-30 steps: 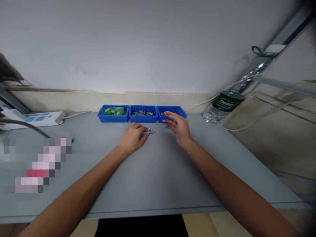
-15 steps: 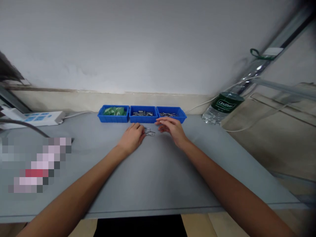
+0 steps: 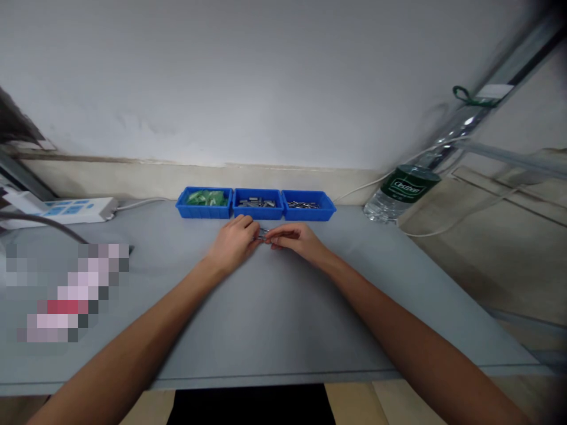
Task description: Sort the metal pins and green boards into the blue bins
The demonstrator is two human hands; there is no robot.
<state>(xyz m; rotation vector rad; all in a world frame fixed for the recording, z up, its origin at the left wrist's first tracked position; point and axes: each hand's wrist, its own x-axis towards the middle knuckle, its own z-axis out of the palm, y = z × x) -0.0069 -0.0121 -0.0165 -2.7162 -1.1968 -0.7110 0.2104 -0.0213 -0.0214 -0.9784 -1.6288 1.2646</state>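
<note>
At the left edge of the frame a white power strip (image 3: 88, 211) lies on the grey table (image 3: 274, 330). Left of centre, a blue bin (image 3: 204, 212) holds green packets (image 3: 206, 198); just below it the left hand (image 3: 234, 241) rests with fingers curled, seemingly gripping thin metal pieces (image 3: 263, 234). These lie at the centre, between both hands, below the middle bin (image 3: 261, 213) of short metal parts (image 3: 256, 202). The right hand (image 3: 299, 241) meets them with thumb and fingers drawn together; whether it pinches one, I cannot tell. The step looks like two-handed fingering of these pieces, and the next move calls for a light fingertip pinch while the left hand steadies them. Right of centre, a third bin (image 3: 310, 213) holds slender metal rods (image 3: 303, 205).
</note>
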